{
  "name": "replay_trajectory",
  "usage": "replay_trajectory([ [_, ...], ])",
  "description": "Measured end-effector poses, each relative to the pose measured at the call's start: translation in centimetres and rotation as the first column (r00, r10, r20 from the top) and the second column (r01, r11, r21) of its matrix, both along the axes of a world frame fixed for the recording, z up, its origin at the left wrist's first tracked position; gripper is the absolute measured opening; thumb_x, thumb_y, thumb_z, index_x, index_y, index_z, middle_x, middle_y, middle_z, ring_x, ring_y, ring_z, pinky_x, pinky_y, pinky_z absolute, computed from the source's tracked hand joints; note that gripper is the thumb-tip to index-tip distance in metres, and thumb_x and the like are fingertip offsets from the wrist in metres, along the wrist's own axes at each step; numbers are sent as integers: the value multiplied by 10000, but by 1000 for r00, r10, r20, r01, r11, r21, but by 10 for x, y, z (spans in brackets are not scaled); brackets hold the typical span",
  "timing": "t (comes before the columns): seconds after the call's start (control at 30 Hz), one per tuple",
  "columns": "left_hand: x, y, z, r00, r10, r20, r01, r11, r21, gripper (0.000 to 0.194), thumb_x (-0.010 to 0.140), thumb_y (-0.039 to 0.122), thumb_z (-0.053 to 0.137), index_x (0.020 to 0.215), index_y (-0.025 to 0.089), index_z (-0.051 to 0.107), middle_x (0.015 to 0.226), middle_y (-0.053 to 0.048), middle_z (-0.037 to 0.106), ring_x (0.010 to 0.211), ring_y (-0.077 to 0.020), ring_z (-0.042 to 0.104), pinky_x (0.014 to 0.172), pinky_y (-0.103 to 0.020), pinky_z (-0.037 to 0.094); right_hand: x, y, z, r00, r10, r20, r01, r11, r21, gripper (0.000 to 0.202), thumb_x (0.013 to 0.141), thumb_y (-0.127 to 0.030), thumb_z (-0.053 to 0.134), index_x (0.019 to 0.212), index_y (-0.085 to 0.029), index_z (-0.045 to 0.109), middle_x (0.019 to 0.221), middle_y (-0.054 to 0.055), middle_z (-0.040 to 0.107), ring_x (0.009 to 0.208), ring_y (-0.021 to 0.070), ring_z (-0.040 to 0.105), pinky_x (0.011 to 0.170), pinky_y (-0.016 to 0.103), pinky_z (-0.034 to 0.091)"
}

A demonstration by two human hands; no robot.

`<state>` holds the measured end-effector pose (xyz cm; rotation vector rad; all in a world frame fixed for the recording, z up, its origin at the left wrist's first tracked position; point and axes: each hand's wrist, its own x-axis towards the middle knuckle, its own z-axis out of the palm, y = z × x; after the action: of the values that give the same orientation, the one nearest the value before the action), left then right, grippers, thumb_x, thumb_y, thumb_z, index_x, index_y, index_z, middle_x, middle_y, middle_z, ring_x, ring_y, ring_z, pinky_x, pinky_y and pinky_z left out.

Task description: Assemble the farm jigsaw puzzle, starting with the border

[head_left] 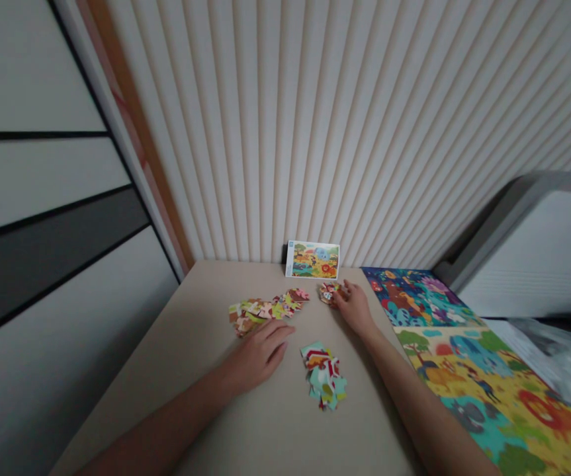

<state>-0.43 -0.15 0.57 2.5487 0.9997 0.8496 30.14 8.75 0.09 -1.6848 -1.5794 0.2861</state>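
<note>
My left hand [257, 356] lies with its fingers stretched out at the near edge of a pile of jigsaw puzzle pieces [250, 312], mostly pink, green and yellow. That heap spreads right into more loose pieces [292, 301]. At a smaller cluster of puzzle pieces [327, 293], the thumb and fingers of my right hand [354, 308] are curled against the right side, apparently gripping a piece there; the fingers partly hide it. Nearer to me, between my forearms, sits another pile of puzzle pieces [325, 380] in light blue, red and white.
A picture card [313, 260] with animals leans upright near the pleated wall [265, 132]. Along the table's right side lie a dark blue animal picture [419, 297] and a yellow safari picture [493, 390]. Beyond them are clear plastic wrapping [563, 357] and a grey-white panel [538, 251].
</note>
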Motion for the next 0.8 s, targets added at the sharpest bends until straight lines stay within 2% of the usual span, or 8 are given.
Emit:
replay_trajectory([
  [0.1,-3,6,1,998,-16,-66,22,996,82,384,966,147,443,1319,215,578,1282,-100,630,1222,-231,555,1092,-431,429,-16,1,5,978,29,205,-45,996,74,500,901,-349,595,1352,-134,598,1370,202,568,1264,328,508,1084,483,354],
  [0.17,-7,12,2,993,-26,-116,41,990,132,451,945,117,457,1375,221,544,1362,-95,602,1295,-238,513,1139,-457,382,-33,-1,9,916,168,363,-204,977,63,435,943,-329,554,1352,-190,602,1394,159,566,1290,295,491,1096,458,333],
  [0.27,-15,23,-1,986,7,-166,22,985,171,544,926,100,469,1454,231,472,1460,-86,542,1377,-246,447,1185,-496,314,-55,-7,11,784,399,476,-436,899,-36,398,972,-329,549,1360,-257,593,1355,106,617,1290,256,495,1127,456,272],
  [0.4,-26,36,-8,975,77,-207,-40,983,178,476,942,121,466,1401,229,537,1423,-80,584,1351,-253,480,1169,-510,321,-64,-12,10,749,431,503,-464,883,-66,315,1000,-314,530,1292,-299,647,1234,77,691,1239,245,535,1122,473,253],
  [0.53,-32,42,-8,971,113,-212,-73,980,187,421,949,123,462,1340,218,584,1367,-78,623,1300,-240,521,1146,-479,352,-52,-19,17,765,424,485,-458,887,-52,287,1003,-269,514,1223,-299,696,1162,77,725,1230,256,556,1112,471,271],
  [0.67,-34,44,-4,969,159,-191,-119,971,206,414,935,103,464,1313,212,595,1288,-87,652,1219,-241,559,1122,-472,375,-36,-39,34,863,400,307,-424,906,10,294,1005,-279,470,1151,-241,722,1135,102,730,1075,249,642,1010,413,408],
  [0.73,-34,45,-4,967,181,-178,-141,967,212,405,935,109,472,1304,215,601,1256,-93,654,1187,-246,564,1107,-471,388,-29,-55,44,873,454,178,-466,884,35,292,1001,-327,480,1122,-237,731,1107,102,734,1031,250,655,959,391,454],
  [0.8,-34,46,-5,967,188,-173,-149,966,213,397,931,113,483,1289,224,614,1227,-96,652,1166,-249,563,1091,-470,402,-23,-70,53,823,566,56,-567,824,7,283,992,-368,505,1086,-249,744,1085,94,735,1018,248,655,938,381,476],
])
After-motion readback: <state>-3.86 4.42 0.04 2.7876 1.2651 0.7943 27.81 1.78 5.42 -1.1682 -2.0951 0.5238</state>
